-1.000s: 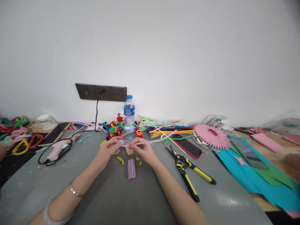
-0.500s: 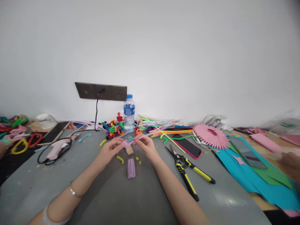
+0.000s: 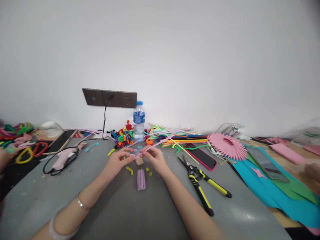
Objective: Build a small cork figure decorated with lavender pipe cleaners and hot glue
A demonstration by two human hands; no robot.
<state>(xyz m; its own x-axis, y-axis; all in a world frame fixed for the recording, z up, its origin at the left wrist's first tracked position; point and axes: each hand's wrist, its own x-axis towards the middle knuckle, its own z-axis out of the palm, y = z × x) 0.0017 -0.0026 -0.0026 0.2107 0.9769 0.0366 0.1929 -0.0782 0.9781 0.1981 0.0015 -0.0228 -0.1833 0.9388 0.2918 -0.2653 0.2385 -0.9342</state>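
My left hand and my right hand meet in front of me, each closed in a pinch on a light purple pipe cleaner. Its long free end slants up to the right from my right fingers. Between the fingertips the purple piece is bent, though its shape is too small to make out. Just below sits a small beige lump. Nearer me lies a bundle of purple pipe cleaner pieces, flanked by a bent yellow piece and small yellow bits.
Black-and-yellow pliers lie open at right, beside a pink-cased phone. A water bottle stands by the wall among loose pipe cleaners. At left is a corded pink glue gun. Other people's hands show at both edges.
My right hand has shifted slightly left, closer to my left fingertips. The free end of the purple pipe cleaner now points up more steeply. The whole view has moved slightly.
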